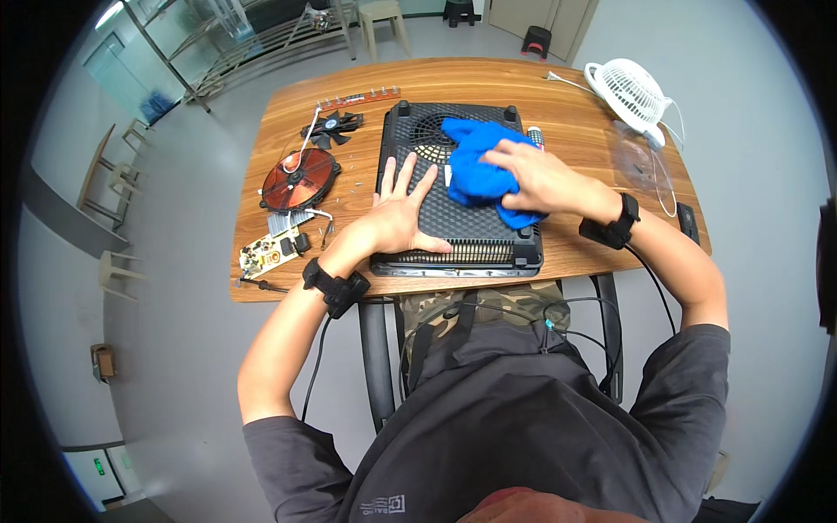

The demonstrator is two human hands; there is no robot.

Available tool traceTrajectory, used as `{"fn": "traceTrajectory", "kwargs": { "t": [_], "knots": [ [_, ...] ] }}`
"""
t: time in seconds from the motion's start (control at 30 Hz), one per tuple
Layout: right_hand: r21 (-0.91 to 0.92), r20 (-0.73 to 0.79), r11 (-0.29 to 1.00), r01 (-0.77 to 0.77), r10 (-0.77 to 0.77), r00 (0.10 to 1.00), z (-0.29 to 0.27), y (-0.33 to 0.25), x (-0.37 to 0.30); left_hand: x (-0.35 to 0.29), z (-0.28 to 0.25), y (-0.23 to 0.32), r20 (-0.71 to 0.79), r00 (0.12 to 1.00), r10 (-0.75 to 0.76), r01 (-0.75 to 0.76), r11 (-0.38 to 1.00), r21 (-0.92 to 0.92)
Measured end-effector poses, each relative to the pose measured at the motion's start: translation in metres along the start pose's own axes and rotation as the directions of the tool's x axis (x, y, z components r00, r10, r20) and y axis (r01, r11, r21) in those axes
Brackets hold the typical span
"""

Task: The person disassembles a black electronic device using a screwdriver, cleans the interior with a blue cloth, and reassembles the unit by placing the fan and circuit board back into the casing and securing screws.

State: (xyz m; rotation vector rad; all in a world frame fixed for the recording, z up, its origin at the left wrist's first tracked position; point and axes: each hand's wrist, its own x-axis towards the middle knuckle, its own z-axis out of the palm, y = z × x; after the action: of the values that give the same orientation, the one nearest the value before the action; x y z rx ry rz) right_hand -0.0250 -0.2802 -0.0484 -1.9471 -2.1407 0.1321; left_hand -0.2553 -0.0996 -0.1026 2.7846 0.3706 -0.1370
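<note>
A black plastic appliance housing (462, 235) lies bottom-up on the wooden table (488, 83), its vent grilles facing me. My left hand (397, 209) rests flat on its left side with the fingers spread, holding nothing. My right hand (532, 179) presses a crumpled blue cloth (475, 170) against the upper right part of the housing. Both wrists carry black bands with cables.
Left of the housing lie a copper induction coil (299, 179), a black fan rotor (331, 128), a circuit board (270, 251) and a small screwdriver (260, 283). A white desk fan (632, 91) and a clear round cover (643, 161) sit at the right. Stools and metal racks stand beyond.
</note>
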Motion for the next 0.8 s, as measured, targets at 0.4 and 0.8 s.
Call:
{"fn": "traceTrajectory", "kwargs": {
  "t": [0.4, 0.8],
  "knots": [
    [0.155, -0.098, 0.971, -0.179, 0.196, 0.976, 0.002, 0.039, -0.011, -0.002, 0.001, -0.004, 0.002, 1.0, -0.004, 0.004, 1.0, -0.007],
    [0.363, -0.089, 0.917, -0.168, 0.214, 0.973, 0.007, -0.011, -0.078, -0.003, 0.0, 0.0, -0.006, 1.0, -0.007, 0.007, 1.0, -0.001]
  ]
}}
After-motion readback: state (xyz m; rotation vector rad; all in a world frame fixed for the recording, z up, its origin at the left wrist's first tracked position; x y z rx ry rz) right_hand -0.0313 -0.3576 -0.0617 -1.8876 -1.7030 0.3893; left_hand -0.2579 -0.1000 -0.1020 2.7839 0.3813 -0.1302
